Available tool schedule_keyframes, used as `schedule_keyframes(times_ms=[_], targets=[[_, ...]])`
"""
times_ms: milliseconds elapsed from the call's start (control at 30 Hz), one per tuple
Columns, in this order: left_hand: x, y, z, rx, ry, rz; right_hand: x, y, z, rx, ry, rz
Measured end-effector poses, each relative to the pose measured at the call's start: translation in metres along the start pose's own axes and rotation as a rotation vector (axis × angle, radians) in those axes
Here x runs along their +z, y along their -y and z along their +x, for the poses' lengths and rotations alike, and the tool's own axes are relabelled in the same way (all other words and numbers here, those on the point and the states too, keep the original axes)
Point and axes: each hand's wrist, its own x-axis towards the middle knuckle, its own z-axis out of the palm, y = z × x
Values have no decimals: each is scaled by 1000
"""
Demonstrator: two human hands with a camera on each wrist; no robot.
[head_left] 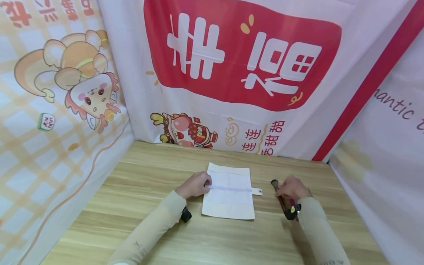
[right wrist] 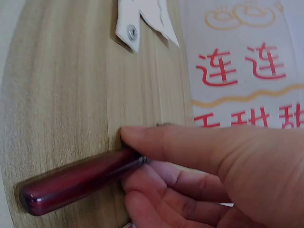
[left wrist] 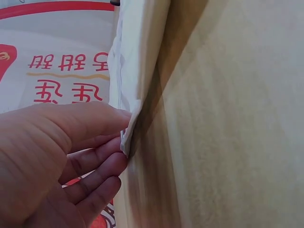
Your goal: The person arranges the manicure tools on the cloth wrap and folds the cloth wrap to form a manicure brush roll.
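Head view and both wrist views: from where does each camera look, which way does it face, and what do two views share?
Head: worn on the head, facing forward and down at the white cover on the table; sleeves, left hand and right hand show.
Left wrist: on that wrist, facing the white cover's edge; the left hand shows, pinching it.
Right wrist: on that wrist, facing the dark red rod and table; the right hand shows, holding the rod.
Shared: head and right wrist both show the right hand and the snap tab.
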Motion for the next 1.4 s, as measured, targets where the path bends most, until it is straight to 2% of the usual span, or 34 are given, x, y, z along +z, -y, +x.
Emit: schedule_keyframes(times_ms=[200,367,567,833,1067,1300,1400], targets=[[-1,3,3,0,0,-12,-2,-7,0,-29,3,72],[0,4,4,-15,2,-53,1,-10,3,-2,-11,134],[0,6,2,-19,0,-78,7,6,3,-34,-49,208],[1,6,2,-28,2,-71,29,53,-3,-184,-75,235],[1,4,0,-36,5,-62,60,109,5,-214,-90,259],[0,5,-1,3,-12,-43,82,163,9,-269,-105,262],[0,6,-1,7,-18,-42,88,181,12,-267,-122,263]])
